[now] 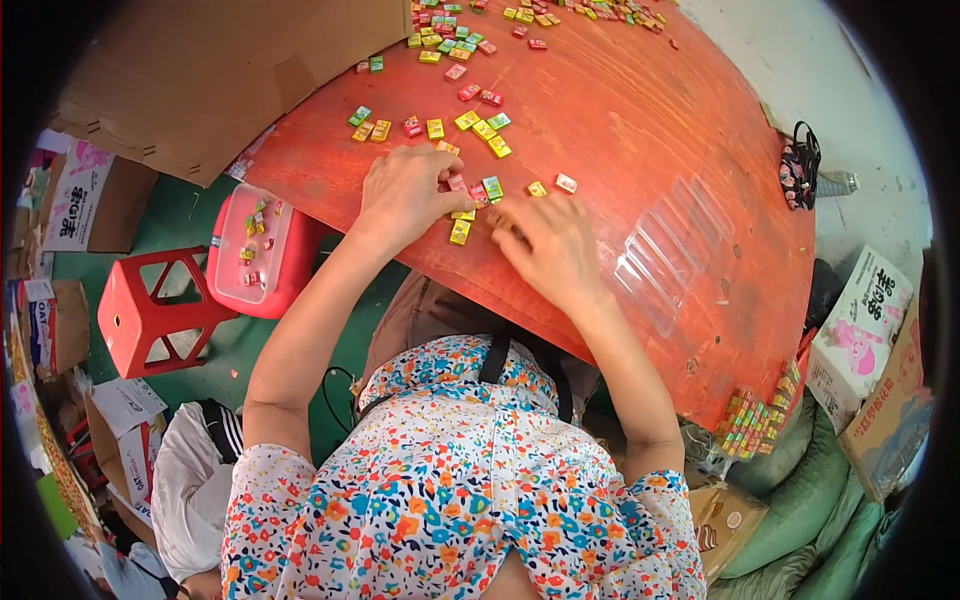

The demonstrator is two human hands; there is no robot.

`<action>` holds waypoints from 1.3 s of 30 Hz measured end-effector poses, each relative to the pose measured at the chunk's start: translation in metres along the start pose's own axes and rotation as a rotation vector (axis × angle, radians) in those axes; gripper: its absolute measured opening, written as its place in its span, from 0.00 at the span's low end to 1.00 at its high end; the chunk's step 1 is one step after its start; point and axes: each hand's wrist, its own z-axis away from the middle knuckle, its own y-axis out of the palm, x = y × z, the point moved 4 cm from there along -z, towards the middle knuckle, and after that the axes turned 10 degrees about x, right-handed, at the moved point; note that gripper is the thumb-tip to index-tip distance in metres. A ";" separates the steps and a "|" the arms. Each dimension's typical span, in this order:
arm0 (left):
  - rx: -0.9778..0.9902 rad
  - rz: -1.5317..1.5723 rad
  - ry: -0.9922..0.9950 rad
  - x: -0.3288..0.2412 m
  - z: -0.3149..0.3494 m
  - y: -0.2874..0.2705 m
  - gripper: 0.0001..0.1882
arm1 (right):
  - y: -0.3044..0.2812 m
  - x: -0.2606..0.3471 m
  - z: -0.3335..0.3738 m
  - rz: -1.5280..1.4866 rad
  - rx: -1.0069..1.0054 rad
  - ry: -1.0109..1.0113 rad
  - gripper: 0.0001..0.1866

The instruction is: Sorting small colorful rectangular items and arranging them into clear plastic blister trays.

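My left hand is over the red table near its front edge, thumb and fingers apart around a few small pink boxes. Its thumb tip touches or nearly touches a red box. Just right of it lies a green box. My right hand is bent with its fingers apart beside these boxes, and nothing shows in it. Between the hands, a yellow box lies near the edge. Beyond my right fingers are another yellow box and a pale red box. My fingers partly cover some boxes.
A clear plastic compartment tray lies to the right. Many more small coloured boxes are scattered at the far side. A large carton stands far left. A pink tub sits beside a red stool. Stacked boxes are at the right edge.
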 end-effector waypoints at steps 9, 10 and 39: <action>-0.098 -0.078 0.408 0.021 0.026 -0.008 0.13 | 0.005 -0.036 -0.027 0.167 0.087 0.009 0.19; -0.100 -0.079 0.404 0.022 0.026 -0.008 0.13 | 0.004 -0.036 -0.025 0.166 0.088 0.005 0.19; -0.393 -0.063 0.060 0.030 0.026 -0.016 0.09 | 0.018 -0.021 -0.042 0.012 0.116 -0.139 0.18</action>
